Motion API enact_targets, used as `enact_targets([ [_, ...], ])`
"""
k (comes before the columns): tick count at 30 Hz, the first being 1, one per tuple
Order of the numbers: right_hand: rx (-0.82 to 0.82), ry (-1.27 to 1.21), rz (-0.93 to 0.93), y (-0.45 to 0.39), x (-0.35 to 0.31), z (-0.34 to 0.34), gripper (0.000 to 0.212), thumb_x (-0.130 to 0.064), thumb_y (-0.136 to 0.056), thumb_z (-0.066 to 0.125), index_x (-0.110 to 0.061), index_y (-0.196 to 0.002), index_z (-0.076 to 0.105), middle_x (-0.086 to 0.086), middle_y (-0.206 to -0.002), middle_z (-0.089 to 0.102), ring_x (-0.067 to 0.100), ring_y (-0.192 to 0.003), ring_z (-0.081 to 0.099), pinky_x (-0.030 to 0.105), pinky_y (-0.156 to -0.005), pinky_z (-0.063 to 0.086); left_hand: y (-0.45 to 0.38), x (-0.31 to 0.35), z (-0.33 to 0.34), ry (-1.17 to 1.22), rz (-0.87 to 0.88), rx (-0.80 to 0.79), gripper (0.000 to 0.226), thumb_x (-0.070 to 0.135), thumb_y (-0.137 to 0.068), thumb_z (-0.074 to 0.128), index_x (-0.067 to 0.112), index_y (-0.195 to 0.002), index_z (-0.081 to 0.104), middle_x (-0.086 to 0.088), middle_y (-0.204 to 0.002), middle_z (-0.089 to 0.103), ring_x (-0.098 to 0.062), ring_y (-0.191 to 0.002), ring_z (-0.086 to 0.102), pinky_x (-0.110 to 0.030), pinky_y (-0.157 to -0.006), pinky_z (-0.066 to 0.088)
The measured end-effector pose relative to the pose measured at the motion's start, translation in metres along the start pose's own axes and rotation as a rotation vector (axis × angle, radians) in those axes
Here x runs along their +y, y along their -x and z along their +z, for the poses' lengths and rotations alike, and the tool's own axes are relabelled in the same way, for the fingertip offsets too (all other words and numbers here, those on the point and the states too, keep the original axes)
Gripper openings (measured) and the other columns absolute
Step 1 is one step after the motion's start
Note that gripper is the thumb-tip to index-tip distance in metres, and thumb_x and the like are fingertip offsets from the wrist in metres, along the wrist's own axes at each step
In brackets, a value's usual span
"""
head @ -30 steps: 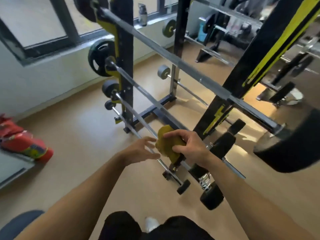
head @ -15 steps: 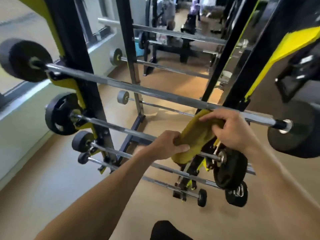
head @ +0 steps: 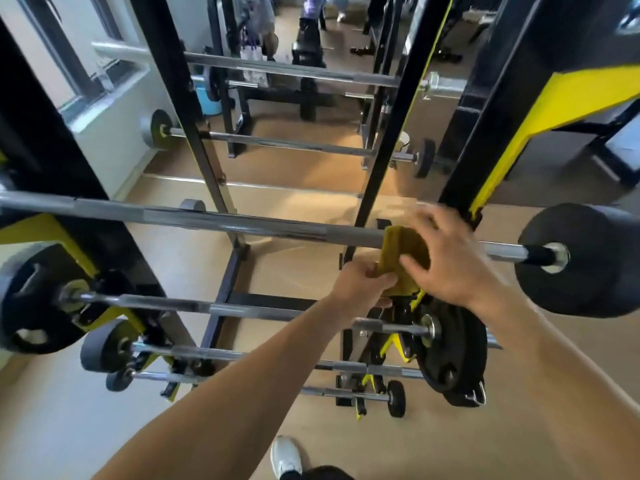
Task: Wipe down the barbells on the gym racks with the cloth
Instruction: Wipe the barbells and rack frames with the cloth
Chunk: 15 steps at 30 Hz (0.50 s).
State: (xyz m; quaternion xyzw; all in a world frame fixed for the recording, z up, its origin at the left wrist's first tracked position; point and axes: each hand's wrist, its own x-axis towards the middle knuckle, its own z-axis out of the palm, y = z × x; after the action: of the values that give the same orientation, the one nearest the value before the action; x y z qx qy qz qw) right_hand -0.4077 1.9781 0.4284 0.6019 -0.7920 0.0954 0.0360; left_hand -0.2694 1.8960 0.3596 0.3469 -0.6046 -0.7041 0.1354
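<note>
A yellow cloth (head: 403, 249) is draped over the right part of the top barbell (head: 214, 220), which runs across the black and yellow rack (head: 512, 140). My left hand (head: 360, 285) is shut on the cloth's lower end, just below the bar. My right hand (head: 446, 261) lies against the cloth's right side with fingers spread and blurred; whether it grips the cloth is unclear. Three lower barbells (head: 221, 308) rest on the rack beneath. A black plate (head: 588, 258) caps the top bar's right end.
A second rack behind holds more barbells (head: 291, 145). Black plates hang at the left (head: 31, 303) and lower right (head: 450, 355). A window and white wall are at the left. My white shoe (head: 285, 457) is on the tan floor.
The view has lifted and moved closer to the rack. The cloth has gone from a lower bar up onto the top barbell. My right hand has opened its fingers, and my left hand now grips the cloth's lower end.
</note>
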Motion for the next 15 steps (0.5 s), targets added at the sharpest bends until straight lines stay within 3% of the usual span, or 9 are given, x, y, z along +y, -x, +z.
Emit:
enact_targets([
  [3, -0.211, 0.135, 0.031, -0.008, 0.003, 0.008, 0.079, -0.057, -0.087, 0.061, -0.024, -0.149, 0.025, 0.003, -0.145, 0.044, 0.024, -0.132, 0.043, 0.04, -0.112, 0.032, -0.015, -0.002, -0.006, -0.094, 0.028, -0.02, 0.023, 0.024, -0.094, 0.064, 0.006, -0.108, 0.065, -0.012, -0.101, 0.073, -0.024, -0.092, 0.072, -0.039, -0.082, 0.061],
  [7, -0.2, 0.195, 0.005, -0.024, -0.003, 0.006, 0.053, -0.045, -0.094, 0.057, -0.018, -0.135, 0.037, 0.002, -0.129, 0.058, 0.022, -0.118, 0.056, 0.036, -0.097, 0.045, -0.027, 0.002, -0.009, -0.16, 0.059, -0.057, 0.025, 0.021, -0.098, 0.057, 0.002, -0.113, 0.063, -0.012, -0.096, 0.073, -0.028, -0.086, 0.074, -0.042, -0.082, 0.06],
  [11, -0.23, 0.136, 0.046, -0.034, 0.0, 0.008, 0.053, -0.056, -0.086, 0.063, -0.025, -0.126, 0.047, -0.003, -0.109, 0.065, 0.02, -0.098, 0.064, 0.037, -0.081, 0.053, -0.036, 0.003, -0.015, -0.198, 0.115, -0.076, 0.016, 0.017, -0.098, 0.057, 0.006, -0.108, 0.063, 0.001, -0.084, 0.07, -0.009, -0.067, 0.071, -0.023, -0.065, 0.06],
  [15, -0.273, 0.163, 0.047, -0.048, -0.004, 0.014, 0.052, -0.068, -0.077, 0.064, -0.027, -0.107, 0.053, -0.003, -0.093, 0.062, 0.021, -0.085, 0.062, 0.036, -0.076, 0.053, -0.039, -0.002, -0.026, -0.214, 0.116, -0.09, 0.004, 0.02, -0.097, 0.059, 0.018, -0.099, 0.061, -0.002, -0.089, 0.071, -0.015, -0.072, 0.071, -0.032, -0.071, 0.062],
])
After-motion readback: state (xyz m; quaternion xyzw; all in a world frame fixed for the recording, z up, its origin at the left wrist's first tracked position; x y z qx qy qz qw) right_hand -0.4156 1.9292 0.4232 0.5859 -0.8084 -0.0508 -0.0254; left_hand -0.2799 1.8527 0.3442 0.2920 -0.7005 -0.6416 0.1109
